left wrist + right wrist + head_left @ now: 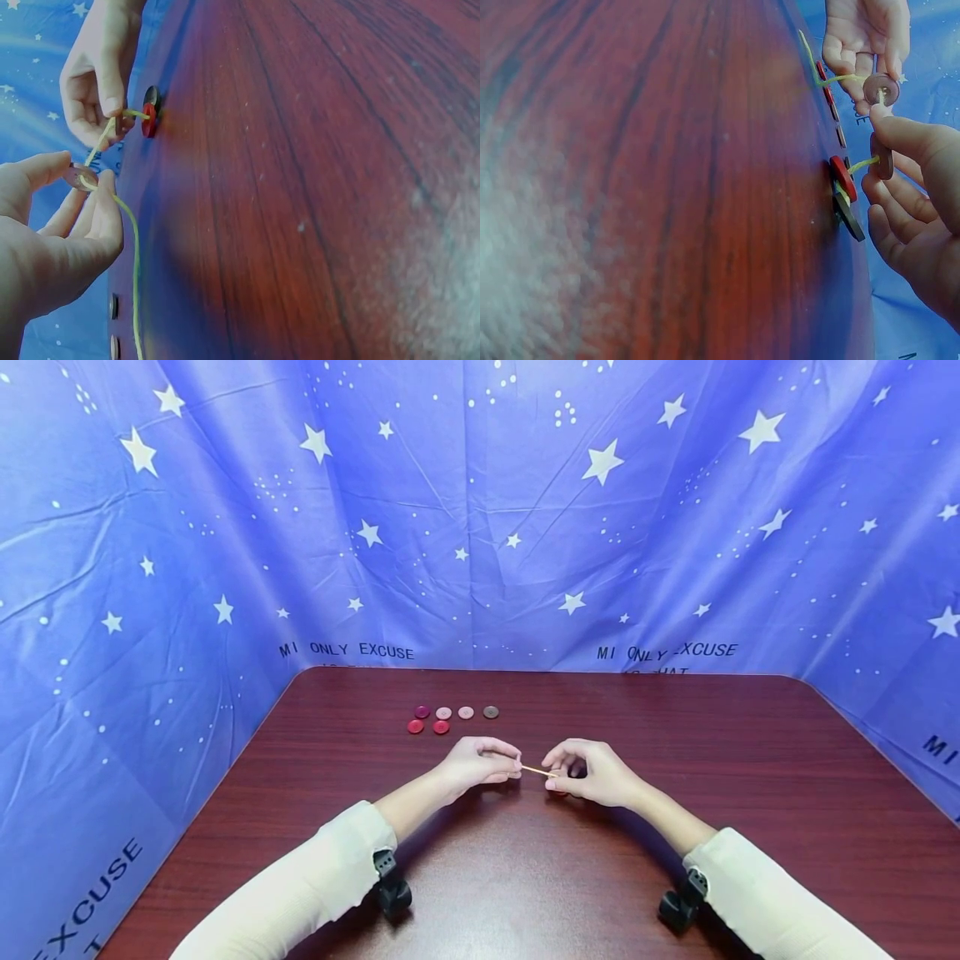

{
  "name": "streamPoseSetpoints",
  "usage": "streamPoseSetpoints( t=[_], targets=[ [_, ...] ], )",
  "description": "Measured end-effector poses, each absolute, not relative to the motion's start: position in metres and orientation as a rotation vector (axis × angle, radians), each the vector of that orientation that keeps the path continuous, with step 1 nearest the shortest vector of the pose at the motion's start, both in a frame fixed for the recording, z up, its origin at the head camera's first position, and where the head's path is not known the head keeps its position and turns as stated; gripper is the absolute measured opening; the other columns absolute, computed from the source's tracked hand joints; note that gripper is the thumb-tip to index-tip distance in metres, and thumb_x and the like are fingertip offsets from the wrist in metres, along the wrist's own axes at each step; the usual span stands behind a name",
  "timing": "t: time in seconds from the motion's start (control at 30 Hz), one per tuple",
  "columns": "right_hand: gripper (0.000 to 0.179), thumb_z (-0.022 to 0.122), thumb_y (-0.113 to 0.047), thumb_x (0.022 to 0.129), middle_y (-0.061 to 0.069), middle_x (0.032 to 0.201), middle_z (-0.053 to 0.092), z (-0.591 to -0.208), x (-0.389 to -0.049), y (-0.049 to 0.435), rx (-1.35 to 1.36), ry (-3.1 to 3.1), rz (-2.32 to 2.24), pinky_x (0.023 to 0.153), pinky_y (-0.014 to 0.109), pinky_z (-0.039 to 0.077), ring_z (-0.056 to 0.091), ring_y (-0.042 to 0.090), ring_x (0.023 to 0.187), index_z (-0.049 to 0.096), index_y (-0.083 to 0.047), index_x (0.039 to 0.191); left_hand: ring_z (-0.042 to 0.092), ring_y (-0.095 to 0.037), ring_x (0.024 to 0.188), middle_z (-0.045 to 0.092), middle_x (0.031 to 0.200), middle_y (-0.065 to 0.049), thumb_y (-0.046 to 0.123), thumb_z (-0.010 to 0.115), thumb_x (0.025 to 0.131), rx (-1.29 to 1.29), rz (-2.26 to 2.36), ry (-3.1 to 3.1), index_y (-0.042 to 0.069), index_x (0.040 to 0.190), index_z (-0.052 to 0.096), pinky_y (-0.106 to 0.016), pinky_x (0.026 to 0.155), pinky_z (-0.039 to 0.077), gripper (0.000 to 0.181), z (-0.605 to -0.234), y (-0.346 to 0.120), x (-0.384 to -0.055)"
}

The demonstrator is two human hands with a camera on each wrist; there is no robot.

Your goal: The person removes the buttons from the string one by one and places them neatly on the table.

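Note:
Above the table, my left hand (483,762) pinches a brownish button (77,177) between thumb and fingers. A yellow cord (136,255) runs through that button, and its loose end hangs down past the fingers. My right hand (596,774) pinches the same cord, which is stretched across the gap between the hands. Against the right fingers sits another brown button (885,156) on the cord. Below it hang a red button (842,178) and a dark button (848,217), also strung. In the head view the right fingers mostly hide these strung buttons.
Beyond the left hand, loose buttons lie in two rows on the dark red wooden table (480,893): a purple one (422,712), two pink ones (466,713), a grey-brown one (491,712) and two red ones (441,727). A blue star-patterned curtain (480,527) surrounds the table.

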State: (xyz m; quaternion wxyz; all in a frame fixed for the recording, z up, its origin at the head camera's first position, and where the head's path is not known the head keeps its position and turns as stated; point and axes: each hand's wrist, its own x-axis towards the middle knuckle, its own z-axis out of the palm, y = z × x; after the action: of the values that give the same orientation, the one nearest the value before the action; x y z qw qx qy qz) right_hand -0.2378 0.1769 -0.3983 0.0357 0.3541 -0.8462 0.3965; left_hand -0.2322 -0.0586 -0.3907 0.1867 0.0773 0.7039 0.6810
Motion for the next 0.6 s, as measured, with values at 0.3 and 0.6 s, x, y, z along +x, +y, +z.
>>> streamPoseSetpoints(
  t=[0.3,0.6],
  targets=[
    [0.023,0.081,-0.015,0.076,-0.002,0.074,0.065,-0.398,-0.237,0.178,1.101,-2.589,1.228,0.063,0.026,0.054,0.057,0.001,0.069,0.069,-0.008,0.095,0.071,-0.011,0.085,0.073,0.095,-0.009,0.001,0.063,0.088,0.19,1.925,1.973,-0.01,0.116,0.061,-0.03,0.086,0.057,0.031,-0.39,-0.066,-0.233],
    [0.023,0.081,-0.014,0.076,-0.002,0.073,0.064,-0.398,-0.237,0.181,1.096,-2.582,1.231,0.063,0.025,0.053,0.057,0.0,0.068,0.069,-0.007,0.095,0.071,-0.012,0.086,0.074,0.099,-0.013,0.004,0.065,0.087,0.179,1.928,1.989,-0.011,0.117,0.06,-0.033,0.088,0.057,0.033,-0.389,-0.075,-0.233]
  ],
)
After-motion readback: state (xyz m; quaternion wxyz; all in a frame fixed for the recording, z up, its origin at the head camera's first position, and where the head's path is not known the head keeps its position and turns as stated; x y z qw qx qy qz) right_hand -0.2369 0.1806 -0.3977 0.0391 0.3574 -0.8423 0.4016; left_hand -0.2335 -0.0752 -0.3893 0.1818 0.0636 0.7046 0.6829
